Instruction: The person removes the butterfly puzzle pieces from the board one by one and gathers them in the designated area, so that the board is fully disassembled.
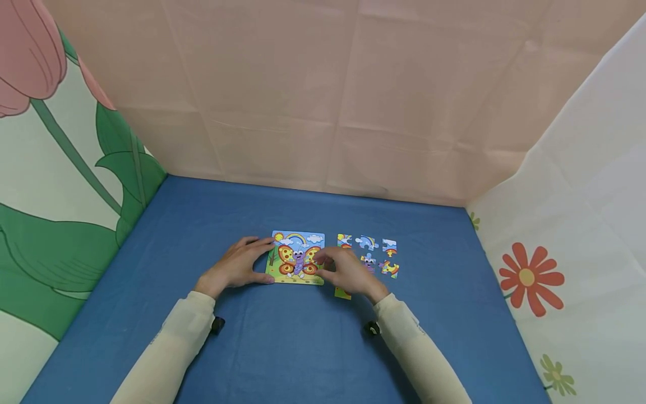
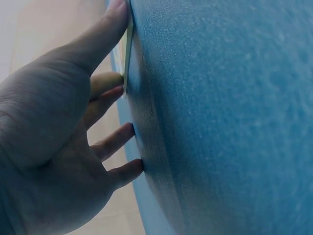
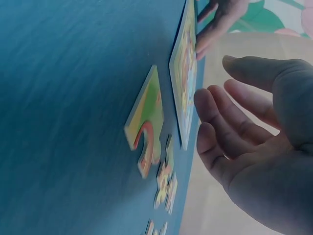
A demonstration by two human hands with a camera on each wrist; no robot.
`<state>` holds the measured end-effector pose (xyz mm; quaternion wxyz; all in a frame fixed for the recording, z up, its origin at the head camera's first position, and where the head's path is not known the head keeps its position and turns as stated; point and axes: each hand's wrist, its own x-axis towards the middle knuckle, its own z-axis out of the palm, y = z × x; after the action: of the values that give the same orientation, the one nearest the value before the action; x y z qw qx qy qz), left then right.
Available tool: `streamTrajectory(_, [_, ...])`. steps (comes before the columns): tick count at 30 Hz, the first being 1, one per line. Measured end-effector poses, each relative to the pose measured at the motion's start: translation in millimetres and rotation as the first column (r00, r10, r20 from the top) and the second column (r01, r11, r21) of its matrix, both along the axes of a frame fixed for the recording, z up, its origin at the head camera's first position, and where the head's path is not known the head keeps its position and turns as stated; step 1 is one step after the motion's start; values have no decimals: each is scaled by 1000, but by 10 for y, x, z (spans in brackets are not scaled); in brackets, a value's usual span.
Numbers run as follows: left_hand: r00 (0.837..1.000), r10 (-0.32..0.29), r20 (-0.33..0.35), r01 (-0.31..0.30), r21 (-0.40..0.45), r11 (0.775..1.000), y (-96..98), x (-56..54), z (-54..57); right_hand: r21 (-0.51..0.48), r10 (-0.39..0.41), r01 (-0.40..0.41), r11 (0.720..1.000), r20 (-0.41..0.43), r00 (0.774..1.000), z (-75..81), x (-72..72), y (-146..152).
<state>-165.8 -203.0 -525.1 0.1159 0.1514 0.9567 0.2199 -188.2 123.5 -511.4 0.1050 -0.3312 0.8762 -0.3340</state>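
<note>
A square butterfly puzzle board (image 1: pixel 298 238) lies flat on the blue cloth, with a rainbow and sun at its top. At its left edge rests my left hand (image 1: pixel 234 266), thumb near the lower corner and fingertips near the upper one. The left wrist view shows the thumb against the thin board edge (image 2: pixel 128 46), fingers spread. My right hand (image 1: pixel 348 269) hovers by the board's right edge, its fingers loosely bent and nothing between them in the right wrist view. Below it lies a loose yellow-green puzzle piece (image 3: pixel 152 105); the hand partly hides other pieces.
Right of the board lie several more loose pieces, among them a rainbow-and-cloud piece (image 1: pixel 367 243), a corner piece (image 1: pixel 390 246) and a butterfly-wing piece (image 1: pixel 390 269). A beige cloth wall (image 1: pixel 323 112) stands behind the table, with flower-printed sheets (image 1: pixel 570 224) at both sides.
</note>
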Motion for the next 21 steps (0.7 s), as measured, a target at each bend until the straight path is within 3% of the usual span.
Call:
streamTrajectory(10, [1000,-2,-1,2,0,1000,-6,0,5,4,83,-83,997,-1,997,-29,-68,-243])
streamTrajectory(16, [1000,-4,-7,4,1,1000,-1,2,3,28,77,-78,997,33,996,-70,-73,-327])
streamTrajectory(21, [1000,-8,-15,8,5,1000,-8,4,-3,47,78,-78,996,-14,997,-91,-70,-375])
